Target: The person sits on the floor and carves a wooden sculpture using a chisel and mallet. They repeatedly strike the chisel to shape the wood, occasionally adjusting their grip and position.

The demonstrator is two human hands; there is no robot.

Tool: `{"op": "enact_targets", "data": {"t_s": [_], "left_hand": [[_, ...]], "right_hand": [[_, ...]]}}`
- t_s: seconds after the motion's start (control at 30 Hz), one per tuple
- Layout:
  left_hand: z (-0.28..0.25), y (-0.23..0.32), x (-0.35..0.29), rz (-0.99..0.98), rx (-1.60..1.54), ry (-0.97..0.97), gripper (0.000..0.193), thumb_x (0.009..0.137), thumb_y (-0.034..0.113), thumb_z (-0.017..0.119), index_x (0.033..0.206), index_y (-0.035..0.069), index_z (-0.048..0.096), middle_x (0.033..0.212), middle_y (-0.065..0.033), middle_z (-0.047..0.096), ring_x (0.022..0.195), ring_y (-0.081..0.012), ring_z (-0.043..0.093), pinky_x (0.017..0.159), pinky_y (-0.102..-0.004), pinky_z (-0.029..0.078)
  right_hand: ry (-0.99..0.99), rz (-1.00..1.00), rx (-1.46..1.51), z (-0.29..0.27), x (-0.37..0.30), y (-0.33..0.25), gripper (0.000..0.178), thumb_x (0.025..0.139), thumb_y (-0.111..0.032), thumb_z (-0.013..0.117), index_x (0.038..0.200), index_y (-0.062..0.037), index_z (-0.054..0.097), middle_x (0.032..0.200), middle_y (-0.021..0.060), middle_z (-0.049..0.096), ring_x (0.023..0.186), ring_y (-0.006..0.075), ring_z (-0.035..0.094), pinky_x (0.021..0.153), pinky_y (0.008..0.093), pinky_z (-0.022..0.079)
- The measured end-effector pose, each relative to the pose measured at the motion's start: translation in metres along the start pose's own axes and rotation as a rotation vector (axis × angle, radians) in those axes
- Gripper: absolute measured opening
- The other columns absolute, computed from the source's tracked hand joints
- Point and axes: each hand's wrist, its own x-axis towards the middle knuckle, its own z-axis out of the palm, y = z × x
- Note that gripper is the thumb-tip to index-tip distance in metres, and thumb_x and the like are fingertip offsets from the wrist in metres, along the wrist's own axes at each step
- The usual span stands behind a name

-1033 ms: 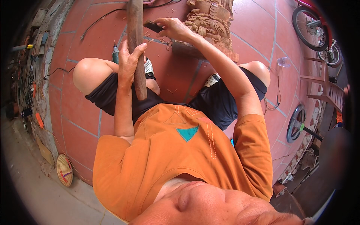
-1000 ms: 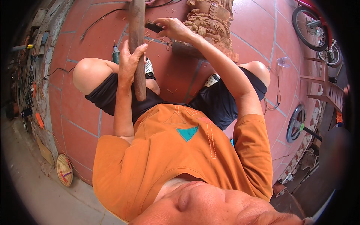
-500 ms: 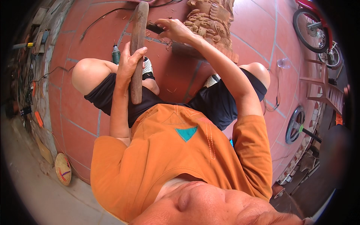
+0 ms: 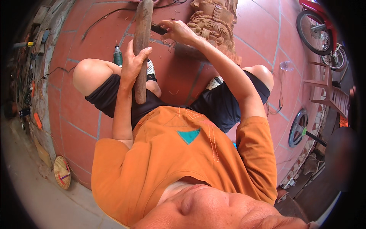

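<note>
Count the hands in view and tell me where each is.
2: the left hand grips a wooden club; the right hand holds a dark tool near the carving. No others show.

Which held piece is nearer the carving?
The small dark piece in the right hand; the long brown wooden bar in the left hand is farther from the carving.

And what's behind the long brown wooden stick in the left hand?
Behind the stick, red floor tiles show around its upper part, black shorts around its lower end, and white dotted footwear beside it. Whatever the stick and left hand cover can't be seen.
</note>
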Motion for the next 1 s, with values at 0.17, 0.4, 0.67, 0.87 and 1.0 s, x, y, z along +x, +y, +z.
{"op": "enact_targets", "data": {"t_s": [0.17, 0.4, 0.67, 0.87, 1.0], "left_hand": [[-0.005, 0.000, 0.005, 0.111, -0.183, 0.109, 0.040, 0.095, 0.021, 0.074, 0.126, 0.006, 0.054, 0.082, -0.0032, 0.061, 0.059, -0.0090, 0.059, 0.051, -0.0227, 0.049], [0.000, 0.004, -0.002, 0.022, -0.008, 0.029, 0.037, 0.095, 0.021, 0.074, 0.123, 0.005, 0.054, 0.079, -0.0021, 0.060, 0.057, -0.0076, 0.057, 0.048, -0.0222, 0.047], [0.001, 0.002, 0.004, 0.121, -0.152, 0.160, 0.033, 0.096, 0.021, 0.073, 0.119, 0.005, 0.054, 0.083, -0.0026, 0.061, 0.054, -0.0081, 0.056, 0.049, -0.0224, 0.046], [0.004, 0.004, 0.000, -0.024, 0.024, -0.115, 0.045, 0.095, 0.022, 0.074, 0.131, 0.003, 0.054, 0.081, -0.0016, 0.060, 0.054, -0.0077, 0.057, 0.049, -0.0215, 0.047], [0.002, 0.002, 0.000, 0.006, -0.147, -0.057, 0.049, 0.095, 0.019, 0.075, 0.135, 0.003, 0.053, 0.080, -0.0011, 0.060, 0.054, -0.0072, 0.057, 0.050, -0.0206, 0.048]], "right_hand": [[0.064, 0.044, 0.083, -0.003, -0.001, 0.002, 0.056, 0.080, -0.024, 0.086, 0.129, -0.0108, 0.065, 0.103, 0.0153, 0.077, 0.093, 0.0278, 0.075, 0.081, 0.0400, 0.058], [0.001, 0.104, 0.115, -0.003, 0.000, 0.004, 0.059, 0.081, -0.019, 0.084, 0.135, -0.0105, 0.062, 0.114, 0.0154, 0.075, 0.101, 0.0239, 0.074, 0.088, 0.0388, 0.058], [0.019, 0.084, 0.075, -0.004, -0.002, 0.007, 0.062, 0.081, -0.022, 0.085, 0.137, -0.0098, 0.061, 0.115, 0.0188, 0.074, 0.105, 0.0283, 0.074, 0.091, 0.0405, 0.058], [0.031, 0.119, 0.024, -0.011, -0.005, 0.008, 0.063, 0.083, -0.025, 0.083, 0.138, -0.0076, 0.059, 0.117, 0.0201, 0.074, 0.107, 0.0287, 0.073, 0.091, 0.0404, 0.058], [0.249, 0.178, -0.050, -0.019, -0.003, 0.024, 0.063, 0.085, -0.020, 0.082, 0.139, -0.0047, 0.055, 0.113, 0.0194, 0.074, 0.098, 0.0268, 0.074, 0.085, 0.0407, 0.058]]}}
